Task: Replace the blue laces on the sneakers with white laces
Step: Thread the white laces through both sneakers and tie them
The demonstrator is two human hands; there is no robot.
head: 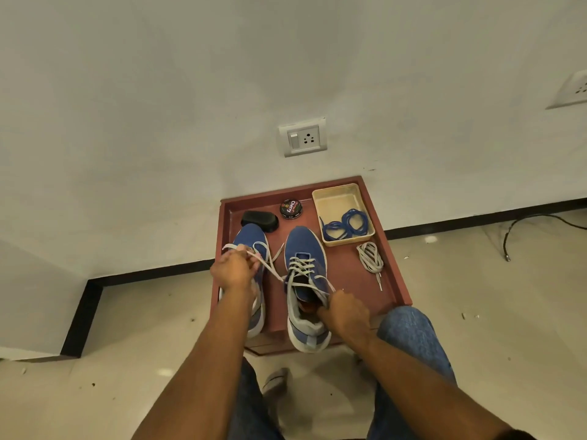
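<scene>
left grip (233,268) pinches one white lace end (273,268) above the left sneaker (251,236); right grip (344,311) holds the other end beside the right sneaker (303,246), blue laces (346,225) beyond

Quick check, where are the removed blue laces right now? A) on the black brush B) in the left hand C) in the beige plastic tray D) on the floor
C: the coiled blue laces lie inside the beige plastic tray, at its near end.
</scene>
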